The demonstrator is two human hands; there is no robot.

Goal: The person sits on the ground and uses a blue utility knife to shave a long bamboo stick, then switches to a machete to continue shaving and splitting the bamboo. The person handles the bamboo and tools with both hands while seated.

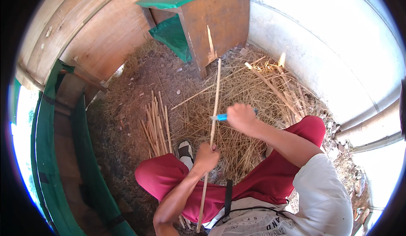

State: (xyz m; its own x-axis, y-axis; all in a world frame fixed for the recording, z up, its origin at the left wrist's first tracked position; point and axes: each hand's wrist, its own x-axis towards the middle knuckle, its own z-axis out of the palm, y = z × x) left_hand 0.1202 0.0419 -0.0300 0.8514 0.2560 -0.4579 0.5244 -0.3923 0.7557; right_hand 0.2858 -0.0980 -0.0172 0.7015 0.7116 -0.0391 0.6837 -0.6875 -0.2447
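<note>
A long, thin bamboo strip [217, 90] runs from my lap out toward the wooden cabinet, slightly slanted. Its lower part is gripped by my left hand [206, 157], with the fingers wrapped round it above my knee. In my right hand [241, 116] is a blue box cutter [221, 117], held crosswise. The cutter's tip touches or nearly touches the strip a little beyond my left hand; I cannot tell which. Most of the cutter's handle is hidden by my fingers.
Several cut bamboo strips [157, 124] lie left of my foot. Straw-like shavings [198, 109] cover the ground before me, and longer split pieces [275, 88] rest at the right. A brown cabinet [224, 18] with a green cover stands ahead. Green-edged shelving [76, 151] flanks my left side.
</note>
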